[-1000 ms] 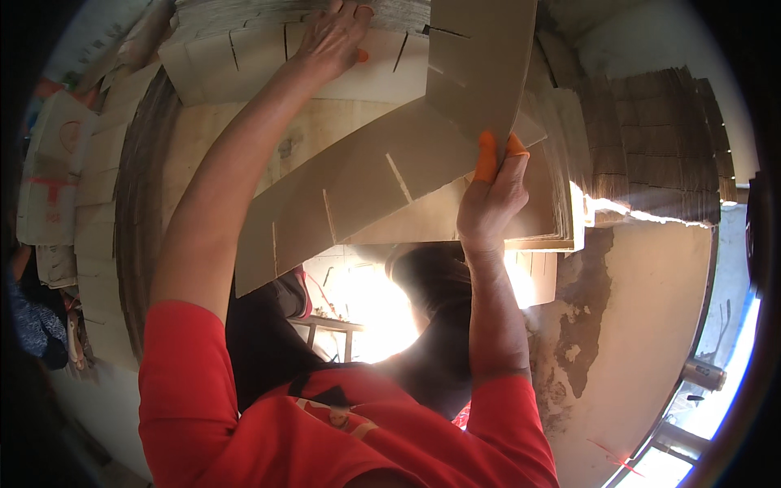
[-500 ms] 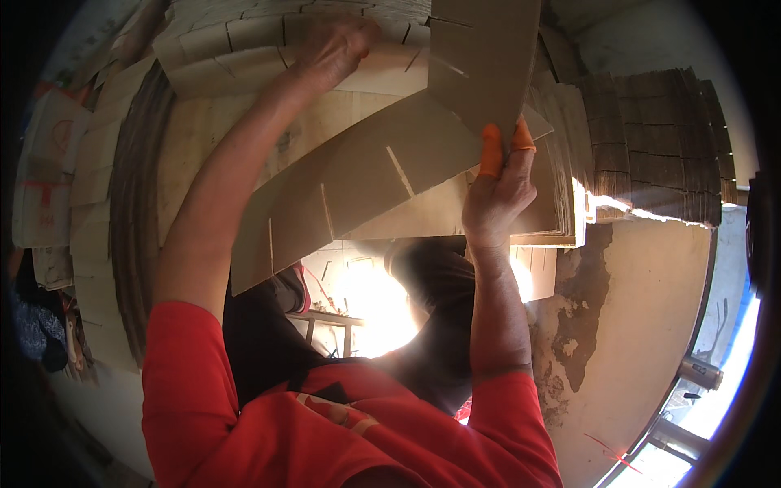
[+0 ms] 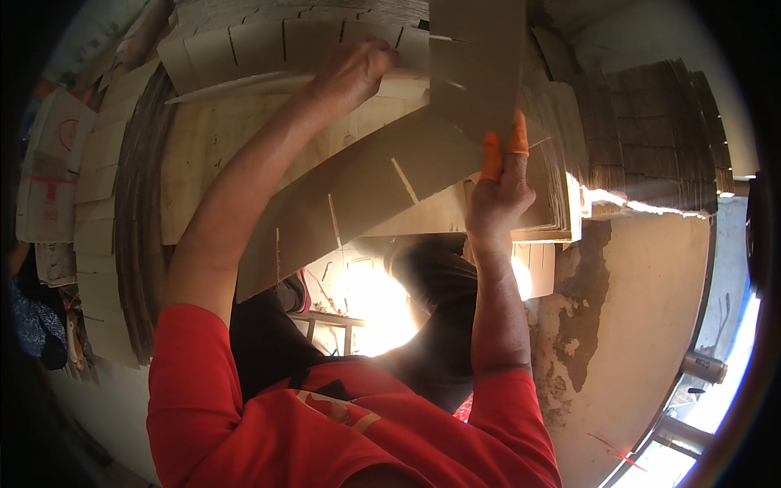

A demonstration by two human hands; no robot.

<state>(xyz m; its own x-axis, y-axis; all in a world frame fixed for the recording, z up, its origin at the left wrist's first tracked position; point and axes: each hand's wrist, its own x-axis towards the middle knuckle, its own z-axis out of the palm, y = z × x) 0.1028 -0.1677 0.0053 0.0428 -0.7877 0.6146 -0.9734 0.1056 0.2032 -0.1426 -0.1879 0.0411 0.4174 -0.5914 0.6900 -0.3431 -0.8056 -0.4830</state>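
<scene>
My right hand, with orange covers on two fingertips, is closed on slotted cardboard pieces. One cardboard piece stands up toward the top of the view. Another, a long cardboard strip with several slots, slants down to the left from behind it. How the two join is hidden near my fingers. My left hand reaches to the far side, its fingers curled closed at a pale slotted strip; the fingertips' exact hold is partly hidden.
Beneath my hands is a pale wooden board. Stacked cardboard lines the left, and a large cardboard stack stands at the right. A white box sits far left. Bright light falls on the floor below, near a small wooden frame.
My left hand has moved slightly right and nearer, and the far pale strip has shifted with its near edge raised. The pieces in my right hand have tilted and shifted slightly.
</scene>
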